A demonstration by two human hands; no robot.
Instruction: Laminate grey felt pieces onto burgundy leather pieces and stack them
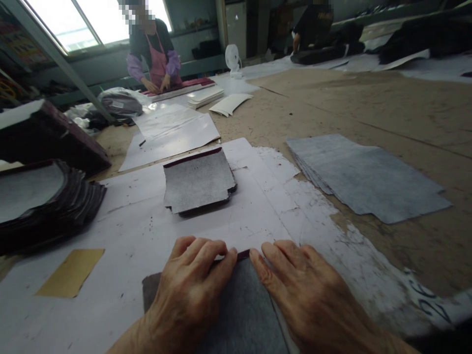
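A grey sheet piece (pixel 243 305), perhaps backed fabric, lies in front of me on the white paper. Along its far edge runs a narrow dark maroon strip, folded over. My left hand (pixel 195 285) has its fingers curled over that edge, thumb and fingertips pressing it. Just to the right, my right hand (pixel 298 280) bends its fingers over the same edge, and its thumb presses beside the strip. The fingers hide most of the fold. Beyond my hands rests a small stack of similar grey pieces (pixel 199 179) with a maroon folded edge.
At left stand a thick stack of dark-edged pieces (pixel 44 196) and a dark block (pixel 47 132). A tan card (pixel 72 273) lies near them. Flat grey sheets (pixel 365 172) lie at right. Across the table, a person (pixel 157 59) handles maroon material; a white fan (pixel 232 59) stands nearby.
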